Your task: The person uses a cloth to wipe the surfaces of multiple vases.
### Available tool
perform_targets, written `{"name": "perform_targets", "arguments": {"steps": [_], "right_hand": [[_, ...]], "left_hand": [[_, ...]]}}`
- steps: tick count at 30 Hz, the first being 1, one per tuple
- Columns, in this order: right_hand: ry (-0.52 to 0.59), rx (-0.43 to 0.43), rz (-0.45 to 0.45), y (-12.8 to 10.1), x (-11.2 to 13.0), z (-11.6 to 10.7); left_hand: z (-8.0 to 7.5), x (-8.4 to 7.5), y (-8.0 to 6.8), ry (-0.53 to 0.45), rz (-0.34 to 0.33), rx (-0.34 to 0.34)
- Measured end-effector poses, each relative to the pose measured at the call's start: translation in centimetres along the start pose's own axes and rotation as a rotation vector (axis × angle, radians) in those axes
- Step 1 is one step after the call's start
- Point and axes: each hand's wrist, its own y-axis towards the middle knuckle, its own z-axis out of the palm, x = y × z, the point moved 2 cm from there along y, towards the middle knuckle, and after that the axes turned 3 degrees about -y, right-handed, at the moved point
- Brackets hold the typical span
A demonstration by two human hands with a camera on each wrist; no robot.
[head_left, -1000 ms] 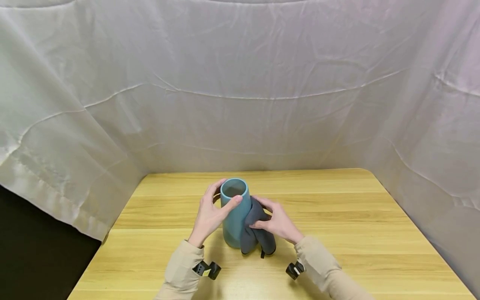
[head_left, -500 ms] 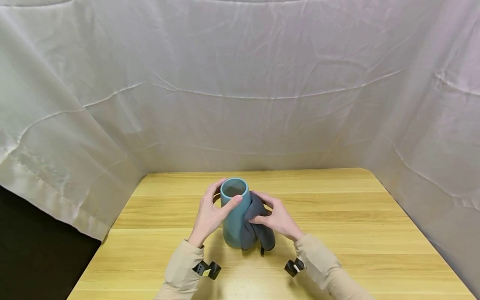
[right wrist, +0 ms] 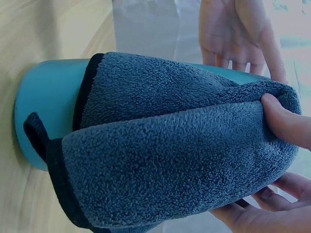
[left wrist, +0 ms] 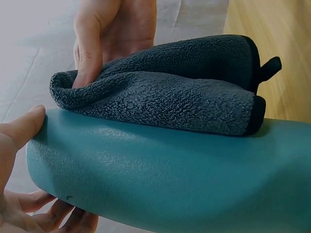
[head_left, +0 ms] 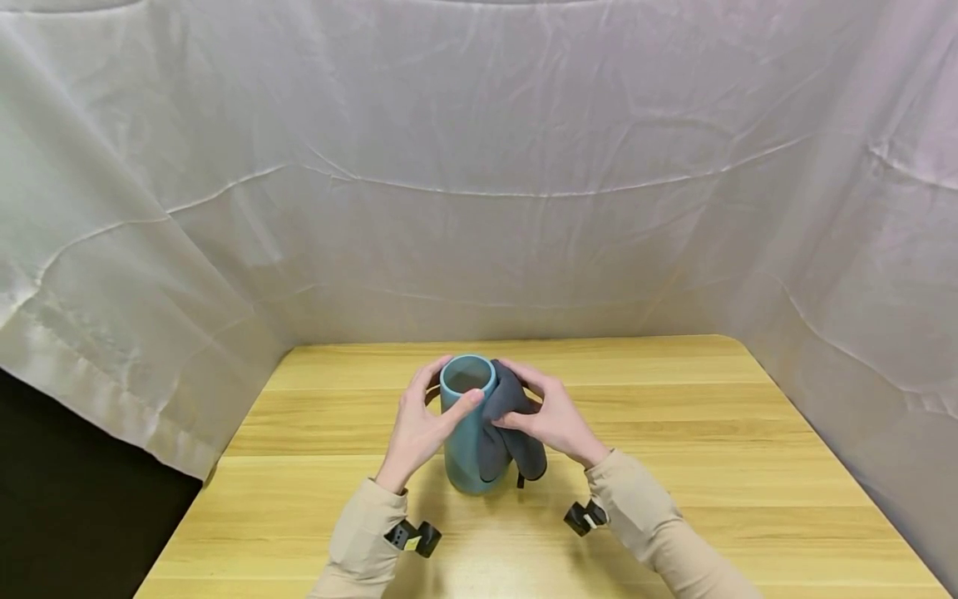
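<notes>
A tall teal vase (head_left: pixel 462 457) with a round open mouth stands upright on the table. My left hand (head_left: pixel 421 426) grips it near the rim, thumb on the near side and fingers around the far side. Against the vase's right side lies a folded dark grey cloth (head_left: pixel 509 441) with black edging and a small hanging loop (right wrist: pixel 36 133). My right hand (head_left: pixel 552 420) holds the cloth near its top, the thumb pressing into the fold in the right wrist view. In the left wrist view the cloth (left wrist: pixel 160 97) touches the vase wall (left wrist: pixel 160 170). The vase's far side is hidden.
The light wooden table (head_left: pixel 718 466) extends on both sides of the vase. Pale grey fabric curtains (head_left: pixel 524 249) hang behind it and at both sides. A dark area (head_left: pixel 67 499) lies beyond the table's left edge. Each wrist wears a small black camera.
My right hand has slid the cloth upward along the vase's side, from lower down to beside the rim. The left hand and the vase have stayed in place.
</notes>
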Motion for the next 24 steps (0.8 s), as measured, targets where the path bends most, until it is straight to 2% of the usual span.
{"name": "perform_targets", "arguments": {"steps": [6, 12, 16, 24], "right_hand": [[-0.005, 0.015, 0.012, -0.3, -0.8, 0.2], [-0.005, 0.054, 0.089, -1.3, -3.0, 0.7], [-0.004, 0.076, 0.107, -1.7, -4.0, 1.0], [0.023, 0.070, 0.139, -1.6, -4.1, 1.0]], "left_hand": [[0.0, 0.1, 0.0, 0.000, -0.002, -0.003], [0.0, 0.1, 0.1, -0.003, 0.001, 0.001], [0.0, 0.1, 0.1, 0.001, 0.000, 0.001], [0.0, 0.0, 0.1, 0.005, -0.012, 0.001]]}}
